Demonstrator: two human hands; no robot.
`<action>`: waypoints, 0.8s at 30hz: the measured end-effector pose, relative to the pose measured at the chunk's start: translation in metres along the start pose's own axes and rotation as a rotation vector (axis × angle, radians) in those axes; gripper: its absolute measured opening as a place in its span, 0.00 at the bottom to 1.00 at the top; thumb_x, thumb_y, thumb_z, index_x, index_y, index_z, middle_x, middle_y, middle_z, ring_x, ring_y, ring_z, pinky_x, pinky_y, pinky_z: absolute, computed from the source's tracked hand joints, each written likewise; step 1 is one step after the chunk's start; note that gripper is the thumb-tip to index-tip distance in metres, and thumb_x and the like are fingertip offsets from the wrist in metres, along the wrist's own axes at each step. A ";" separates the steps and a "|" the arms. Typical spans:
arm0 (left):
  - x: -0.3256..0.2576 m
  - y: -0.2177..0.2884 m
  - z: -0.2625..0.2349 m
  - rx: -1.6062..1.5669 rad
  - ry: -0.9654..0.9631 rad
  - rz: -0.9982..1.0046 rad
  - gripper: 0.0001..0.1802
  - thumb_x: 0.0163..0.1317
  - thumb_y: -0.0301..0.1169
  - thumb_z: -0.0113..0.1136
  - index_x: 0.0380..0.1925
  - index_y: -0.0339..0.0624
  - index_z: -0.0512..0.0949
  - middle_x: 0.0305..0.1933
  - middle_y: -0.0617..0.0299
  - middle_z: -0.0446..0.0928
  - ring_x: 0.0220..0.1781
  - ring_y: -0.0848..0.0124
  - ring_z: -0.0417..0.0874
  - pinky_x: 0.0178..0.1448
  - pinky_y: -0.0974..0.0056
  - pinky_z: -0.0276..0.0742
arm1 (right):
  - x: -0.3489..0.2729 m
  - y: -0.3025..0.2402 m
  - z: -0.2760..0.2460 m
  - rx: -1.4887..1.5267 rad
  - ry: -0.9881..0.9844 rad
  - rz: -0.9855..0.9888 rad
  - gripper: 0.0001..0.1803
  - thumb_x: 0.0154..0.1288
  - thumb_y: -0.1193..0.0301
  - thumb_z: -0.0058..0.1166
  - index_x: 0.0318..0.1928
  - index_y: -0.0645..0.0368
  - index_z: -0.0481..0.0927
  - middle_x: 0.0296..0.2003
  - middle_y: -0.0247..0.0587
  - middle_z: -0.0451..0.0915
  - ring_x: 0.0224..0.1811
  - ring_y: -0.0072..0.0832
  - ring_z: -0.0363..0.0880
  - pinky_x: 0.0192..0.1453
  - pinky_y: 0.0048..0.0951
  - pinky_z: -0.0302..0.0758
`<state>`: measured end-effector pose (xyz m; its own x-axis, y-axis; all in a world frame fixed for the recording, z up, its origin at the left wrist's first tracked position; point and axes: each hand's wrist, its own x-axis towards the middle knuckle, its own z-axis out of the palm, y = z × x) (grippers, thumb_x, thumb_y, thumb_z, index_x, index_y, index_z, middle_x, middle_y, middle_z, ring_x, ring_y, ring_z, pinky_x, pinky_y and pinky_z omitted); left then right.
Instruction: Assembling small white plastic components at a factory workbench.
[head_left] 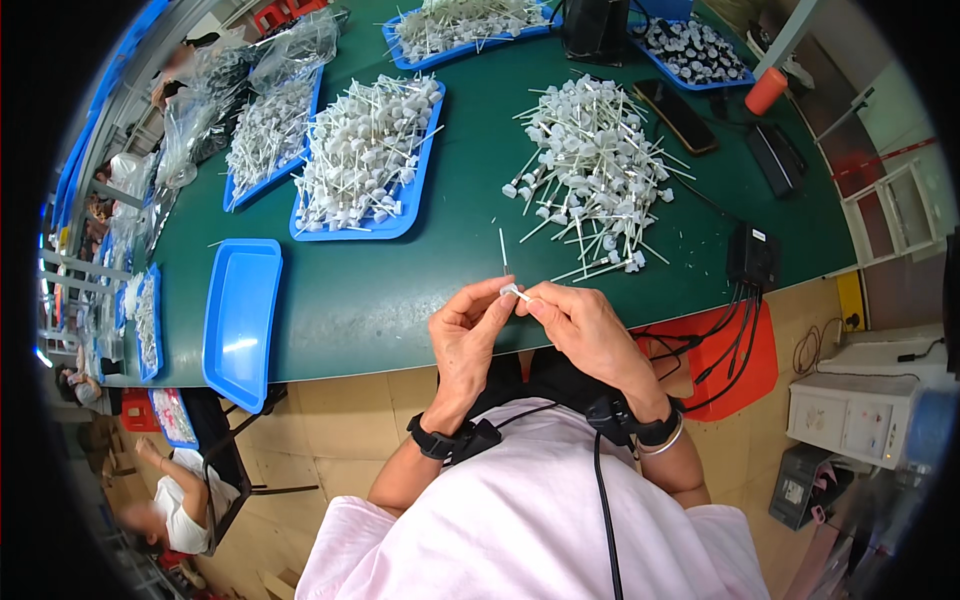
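Note:
Close to the table's front edge, my left hand and my right hand meet with their fingertips pinched on a small white plastic piece. Its pale head shows at the left fingertips, and a short white part runs to the right thumb; the fingers cover the remainder. Just beyond my left fingertips is a thin white stick; whether it touches them I cannot tell. Farther off, slightly right, lies a loose heap of white-headed pieces on thin stems.
Blue trays of similar pieces stand far left and at the back. Another blue tray overhangs the front edge at left. At right lie a phone, a red cylinder and a black cable box. Someone sits lower left.

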<state>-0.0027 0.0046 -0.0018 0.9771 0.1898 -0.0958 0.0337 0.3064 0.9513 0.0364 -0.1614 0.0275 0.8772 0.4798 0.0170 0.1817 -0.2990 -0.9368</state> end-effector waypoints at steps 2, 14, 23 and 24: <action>0.001 0.000 -0.002 0.014 -0.007 0.002 0.11 0.65 0.22 0.65 0.47 0.33 0.83 0.45 0.55 0.86 0.46 0.73 0.85 0.53 0.70 0.80 | 0.003 0.006 -0.003 0.147 -0.076 0.063 0.14 0.78 0.65 0.48 0.42 0.62 0.82 0.17 0.29 0.69 0.16 0.13 0.63 0.20 0.23 0.60; 0.001 0.007 -0.006 -0.016 -0.004 -0.047 0.11 0.66 0.20 0.64 0.47 0.32 0.82 0.43 0.54 0.86 0.44 0.72 0.86 0.52 0.70 0.81 | 0.010 -0.001 -0.009 0.299 -0.217 0.187 0.19 0.80 0.62 0.44 0.41 0.63 0.82 0.15 0.27 0.68 0.16 0.14 0.62 0.20 0.22 0.60; 0.001 0.005 -0.002 -0.059 0.004 -0.031 0.10 0.66 0.20 0.63 0.47 0.31 0.81 0.41 0.53 0.86 0.43 0.71 0.87 0.52 0.68 0.81 | 0.003 -0.009 0.001 0.087 -0.061 0.129 0.15 0.77 0.66 0.45 0.44 0.64 0.82 0.16 0.37 0.71 0.18 0.25 0.70 0.26 0.33 0.69; 0.002 0.005 -0.002 -0.046 0.004 -0.031 0.10 0.66 0.20 0.63 0.47 0.31 0.81 0.41 0.53 0.86 0.43 0.71 0.87 0.52 0.68 0.81 | 0.004 -0.009 0.000 0.083 -0.057 0.125 0.15 0.77 0.66 0.45 0.43 0.64 0.82 0.16 0.38 0.71 0.18 0.25 0.70 0.26 0.33 0.69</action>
<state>-0.0014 0.0084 0.0018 0.9750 0.1829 -0.1262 0.0542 0.3548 0.9334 0.0380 -0.1565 0.0360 0.8636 0.4898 -0.1192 0.0334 -0.2916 -0.9560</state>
